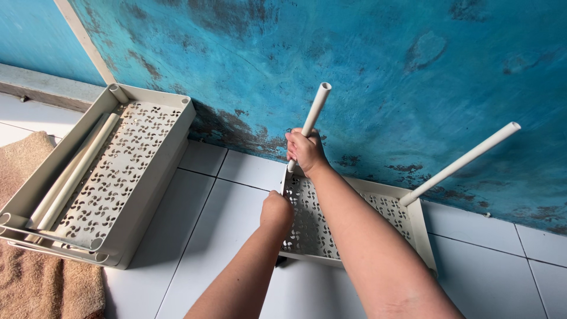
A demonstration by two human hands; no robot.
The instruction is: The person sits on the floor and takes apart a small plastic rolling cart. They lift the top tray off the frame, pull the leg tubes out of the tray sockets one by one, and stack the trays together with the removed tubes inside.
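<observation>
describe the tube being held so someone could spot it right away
Start at the blue wall and drop to the perforated cream shelf tray on the white tiled floor. The cream tube rises from its far left corner. Unlike the other upright tube at the right corner, the right hand grips it.

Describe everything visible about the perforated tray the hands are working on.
The tray is cream, plastic-looking, rectangular, its panel pierced with pinwheel cut-outs inside a raised rim. It lies on white floor tiles against the blue wall. Two pale tubes stand tilted from its far corners. The right hand grips the left tube; the left hand presses the near-left edge. Forearms hide its middle.
</observation>
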